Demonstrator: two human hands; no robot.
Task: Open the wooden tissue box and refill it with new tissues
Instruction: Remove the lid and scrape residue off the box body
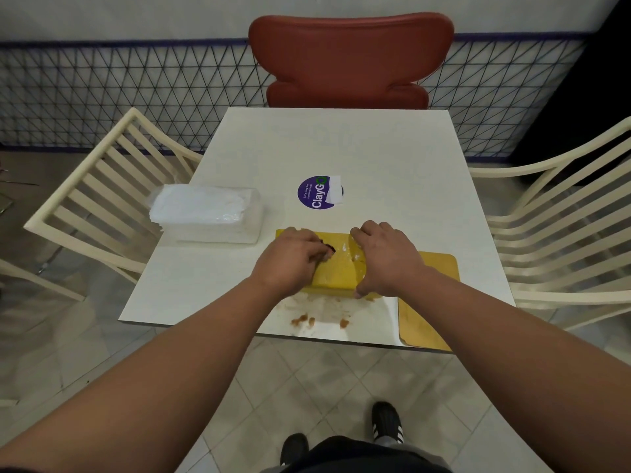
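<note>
Hands: left hand (293, 257), right hand (382, 259) on one tissue box (336, 271); one tissue pack (208, 213).

Dim, even indoor light, soft shadows, sharp centre (wide-angle bending curves the edges), slight overall softness.

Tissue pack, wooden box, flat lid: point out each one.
tissue pack (206, 208), head view, top of the plastic wrap
wooden tissue box (341, 268), head view, top face between the hands
flat wooden lid (426, 308), head view, middle of the panel

Left hand (290, 256): palm down, fingers curled | Right hand (384, 259): palm down, thumb hooked downward | Both forearms: extended forward
</note>
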